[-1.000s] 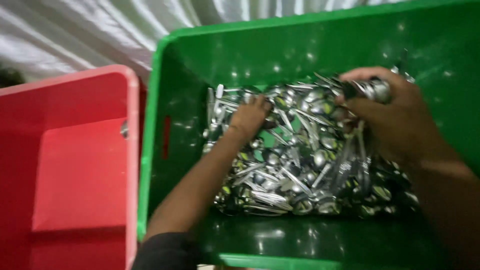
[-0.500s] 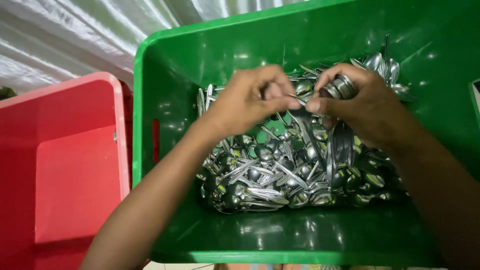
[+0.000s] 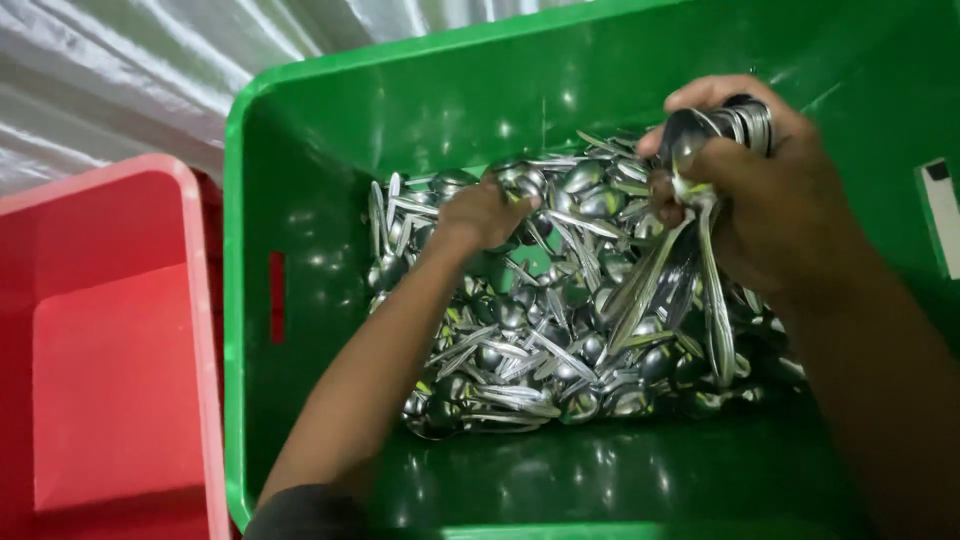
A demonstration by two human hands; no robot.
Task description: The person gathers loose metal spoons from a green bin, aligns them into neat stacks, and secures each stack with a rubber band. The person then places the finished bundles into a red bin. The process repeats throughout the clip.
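Right hand (image 3: 770, 200), upper right, grips a bundle of spoons (image 3: 700, 270); left hand (image 3: 485, 212), centre frame, closes on the spoon pile (image 3: 540, 340) in the green crate (image 3: 300, 200).

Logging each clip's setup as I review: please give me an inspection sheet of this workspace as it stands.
Surface: rumpled silvery-white sheet under the bins.
Job's things: green plastic bin holding a loose heap of shiny metal spoons; a stacked bundle of spoons, handles hanging down.
Clutter: empty-looking red plastic bin beside the green one.
Grippers: left hand down in the heap, grip unclear; right hand closed on the bundle.
Cables: nothing seen.
Surroundings: white label on the green bin's wall; nothing else seen.
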